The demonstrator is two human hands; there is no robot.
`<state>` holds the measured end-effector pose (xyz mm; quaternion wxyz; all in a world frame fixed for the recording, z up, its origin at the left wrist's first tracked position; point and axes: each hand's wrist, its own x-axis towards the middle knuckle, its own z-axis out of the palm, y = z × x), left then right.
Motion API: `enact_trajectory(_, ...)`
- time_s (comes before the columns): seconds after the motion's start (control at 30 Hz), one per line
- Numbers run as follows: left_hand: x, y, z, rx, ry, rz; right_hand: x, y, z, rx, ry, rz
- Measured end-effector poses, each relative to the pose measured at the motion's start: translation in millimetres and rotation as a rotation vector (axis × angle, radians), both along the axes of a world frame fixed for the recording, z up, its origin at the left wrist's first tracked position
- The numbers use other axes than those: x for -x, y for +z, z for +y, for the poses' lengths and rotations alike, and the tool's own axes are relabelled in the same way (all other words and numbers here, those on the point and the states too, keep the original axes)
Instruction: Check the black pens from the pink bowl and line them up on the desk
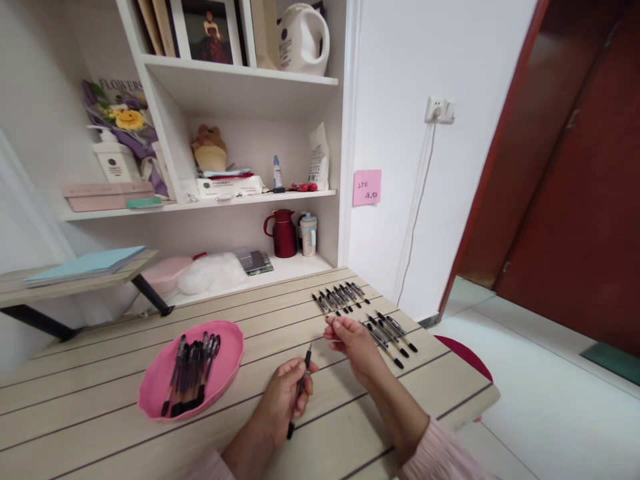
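My left hand (283, 400) grips a black pen (299, 393) upright over the wooden table (100, 400), tip pointing up. My right hand (353, 340) hovers just to its right with thumb and fingers pinched together; what it holds is too small to make out, perhaps a pen cap. A pink plate (227, 360) at the left holds several black pens (190, 373). Two rows of black pens lie on the table beyond my right hand, a far row (340, 298) and a nearer row (390, 333).
White shelves (240, 83) behind the table carry a red jug (284, 233), a cup, bottles, boxes and a white kettle. A pink sticky note (367, 187) hangs on the wall. A red door (575, 167) stands at the right; a red stool (465, 357) peeks past the table edge.
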<state>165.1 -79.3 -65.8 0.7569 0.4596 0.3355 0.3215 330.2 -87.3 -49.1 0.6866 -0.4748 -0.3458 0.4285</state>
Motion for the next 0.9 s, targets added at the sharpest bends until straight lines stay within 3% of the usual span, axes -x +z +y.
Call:
enact_trajectory(0.17,0,2.1,0,0.016,0.004,0.006,-58,4.2,-29,0.255,-0.169,-1.104)
enact_trajectory(0.3,-1,1.6,0,0.013,-0.007,0.009,-75,-1.3,-47,0.568,-0.078,-1.524)
enact_trajectory(0.5,-1,-0.6,2,0.006,-0.006,0.013,-71,-7.9,-45,0.739,-0.023,-1.576)
enact_trajectory(0.9,-2,-1.0,2,-0.008,-0.015,0.028,-76,-20.9,-48,0.616,-0.119,-1.530)
